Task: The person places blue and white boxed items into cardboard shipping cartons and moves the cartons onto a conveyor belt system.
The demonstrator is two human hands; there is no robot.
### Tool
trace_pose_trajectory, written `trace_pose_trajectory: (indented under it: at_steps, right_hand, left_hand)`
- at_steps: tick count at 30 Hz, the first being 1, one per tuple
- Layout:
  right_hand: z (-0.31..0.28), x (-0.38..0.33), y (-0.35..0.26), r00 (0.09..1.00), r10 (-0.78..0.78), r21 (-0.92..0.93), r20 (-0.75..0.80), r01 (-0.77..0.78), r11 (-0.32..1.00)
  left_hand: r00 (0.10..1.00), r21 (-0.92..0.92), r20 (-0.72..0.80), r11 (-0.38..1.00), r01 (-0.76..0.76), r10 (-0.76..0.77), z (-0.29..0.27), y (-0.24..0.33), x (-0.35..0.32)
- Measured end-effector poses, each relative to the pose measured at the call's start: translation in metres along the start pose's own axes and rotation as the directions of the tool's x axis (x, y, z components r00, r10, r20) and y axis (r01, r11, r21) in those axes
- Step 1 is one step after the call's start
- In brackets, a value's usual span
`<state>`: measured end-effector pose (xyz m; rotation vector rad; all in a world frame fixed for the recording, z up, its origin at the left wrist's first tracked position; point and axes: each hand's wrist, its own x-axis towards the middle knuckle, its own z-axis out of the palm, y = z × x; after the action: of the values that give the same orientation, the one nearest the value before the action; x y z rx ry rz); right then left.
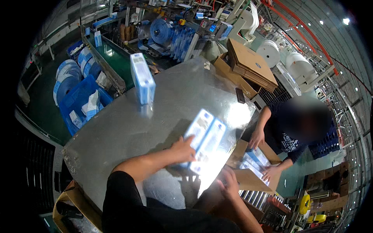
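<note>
Two blue-and-white packs (206, 138) are side by side over the metal table, tilted and a little blurred. My left hand (183, 150) grips them at their left side, fingers over the near pack. Beyond the table's right edge, my right hand (229, 182) is beside the open cardboard box (248, 179); its fingers look spread and I see nothing in them. Inside that box lie more blue-and-white packs (254, 161), touched by a co-worker's hands (272, 173). Another blue-and-white pack (143, 79) stands upright at the table's far left.
The metal table (112, 132) spans the middle. A blue crate (83, 105) holding packs stands left of it, near a conveyor (116, 64). Flattened cartons (250, 64) are stacked at the far right, with a dark phone (240, 95) nearby. Rollers (252, 198) lie under the box.
</note>
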<state>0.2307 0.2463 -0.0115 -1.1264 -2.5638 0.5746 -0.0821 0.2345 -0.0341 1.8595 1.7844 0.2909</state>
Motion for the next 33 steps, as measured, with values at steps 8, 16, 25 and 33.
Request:
trace_pose_trajectory:
  at_steps: [8, 16, 25, 33]
  right_hand:
    - [0.063, 0.051, -0.02, 0.99, 0.07, -0.284, 0.121, -0.033, 0.958]
    - [0.07, 0.065, 0.022, 0.997, -0.016, -0.227, 0.073, 0.032, 0.973]
    - [0.056, -0.07, -0.024, 0.986, 0.027, 0.4, 0.166, -0.092, 0.912]
    - [0.092, -0.036, -0.029, 0.324, -0.204, 0.37, 0.924, -0.894, 0.254]
  left_hand:
    - [0.735, 0.098, -0.619, 0.901, 0.422, -0.277, -0.106, -0.11, 0.069]
    - [0.962, 0.133, -0.267, 0.987, 0.091, -0.053, -0.027, -0.044, 0.025]
    - [0.919, -0.119, -0.281, 0.96, 0.253, -0.277, 0.055, 0.013, -0.214]
    - [0.705, -0.857, 0.483, -0.112, 0.504, -0.519, 0.121, -0.038, -0.274]
